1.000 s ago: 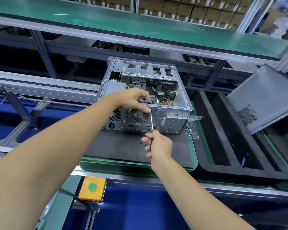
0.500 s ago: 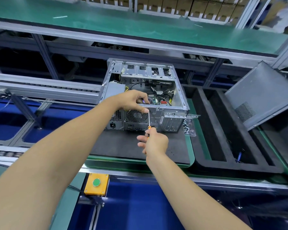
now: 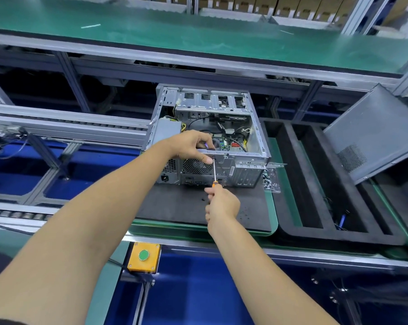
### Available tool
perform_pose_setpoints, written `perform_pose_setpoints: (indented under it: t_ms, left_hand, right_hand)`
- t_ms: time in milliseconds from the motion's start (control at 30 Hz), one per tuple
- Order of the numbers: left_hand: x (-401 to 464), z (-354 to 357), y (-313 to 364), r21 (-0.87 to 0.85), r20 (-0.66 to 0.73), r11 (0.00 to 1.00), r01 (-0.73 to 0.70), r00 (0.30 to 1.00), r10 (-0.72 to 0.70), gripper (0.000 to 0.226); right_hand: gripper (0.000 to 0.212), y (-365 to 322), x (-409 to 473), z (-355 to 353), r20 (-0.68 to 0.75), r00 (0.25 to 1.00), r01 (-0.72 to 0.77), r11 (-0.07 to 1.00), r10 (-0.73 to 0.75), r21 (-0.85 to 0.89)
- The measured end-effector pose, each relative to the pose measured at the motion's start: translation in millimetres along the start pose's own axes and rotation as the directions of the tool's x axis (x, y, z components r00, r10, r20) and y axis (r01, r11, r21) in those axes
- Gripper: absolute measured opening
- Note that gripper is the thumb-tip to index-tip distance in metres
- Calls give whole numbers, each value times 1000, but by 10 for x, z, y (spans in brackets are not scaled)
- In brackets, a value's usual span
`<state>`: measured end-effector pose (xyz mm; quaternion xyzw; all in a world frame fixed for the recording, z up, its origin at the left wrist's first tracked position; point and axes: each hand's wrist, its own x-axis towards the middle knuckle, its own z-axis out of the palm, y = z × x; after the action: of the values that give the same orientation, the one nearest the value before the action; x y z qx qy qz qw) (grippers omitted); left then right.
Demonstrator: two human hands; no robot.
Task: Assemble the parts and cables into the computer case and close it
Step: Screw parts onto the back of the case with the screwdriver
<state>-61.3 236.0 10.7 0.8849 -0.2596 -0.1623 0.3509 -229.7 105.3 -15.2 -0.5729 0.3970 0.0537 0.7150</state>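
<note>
Black mat [image 3: 175, 207]: computer case [image 3: 221, 165], foam tray [image 3: 292, 184] just beside it.

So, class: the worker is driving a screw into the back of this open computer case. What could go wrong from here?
1. The screwdriver tip sits beside the left hand's thumb on the case rear; a slip could jab it.
2. The right hand holds only the handle's end, so the long shaft might tilt and slip off the screw.
3. Cables lie loose inside and may snag.
</note>
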Motion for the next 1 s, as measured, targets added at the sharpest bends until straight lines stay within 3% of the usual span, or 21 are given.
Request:
perform_pose_setpoints:
  t_ms: [33,100,200,367,533,700,867,1000]
  left_hand:
    - [-1,-2,0,1,-3,1000,-1,1000,1,39]
    - [3,0,-6,-3,-4,1000,-2,1000,2,42]
    - [11,6,-5,-6,-14,1000,-4,1000,4,42]
    - [14,13,-13,10,-28,1000,-8,1000,9,41]
    - [6,18,-5,14,-35,1000,-13,999,13,39]
    - [-1,7,-6,26,-30,1000,-3,1000,4,38]
    - [0,4,4,38,-31,999,8,999,-7,42]
    - [-12,5,14,34,-33,999,14,999,-13,40]
  right_hand:
    - [6,0,-8,9,-10,1000,29,999,-30,-16]
    - [20,7,-19,6,-18,997,78,995,-79,-61]
    - [17,9,-62,-23,-69,989,129,989,-134,-75]
    - [20,49,-131,-5,-111,987,92,977,-115,-195]
    - [21,-47,-171,129,42,993,-110,986,106,123]
    - [22,16,-130,108,-115,989,88,995,-92,-35]
    - [23,152,-84,33,-210,920,261,918,-330,-299]
    - [18,173,-72,58,-193,934,257,940,-302,-225]
